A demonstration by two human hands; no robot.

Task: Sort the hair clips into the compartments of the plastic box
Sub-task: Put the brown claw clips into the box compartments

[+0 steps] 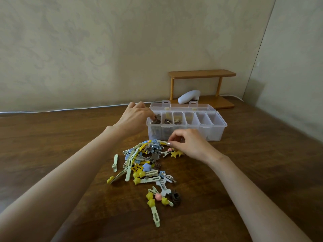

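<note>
Head view: the plastic box (215,131) stands on the table (70,137) with its clear lid (180,107) folded back toward the wall. It has six compartments in a row. The leftmost holds brown clips (156,121), and the next two also hold a few small clips. The two at the right end look bare, and the fourth is hard to read.

The left hand (134,116) reaches over the box's left end, fingers curled down into the leftmost compartment among the brown clips; whether it grips one I cannot tell. The right hand (188,144) is just in front of the box, thumb and forefinger pinching one end of a pale green clip (161,141) at the pile's far edge.

The hair clips (143,163) lie in a loose pile in front of the box, toward the person: pale green, yellow star, blue, grey and dark brown ones, some overlapping and a few strays nearer the camera.

Behind the box, against the wall, a wooden shelf (201,74) stands with a white object (188,96) under it. A white cable (70,109) runs along the table's far edge, left of the box.
</note>
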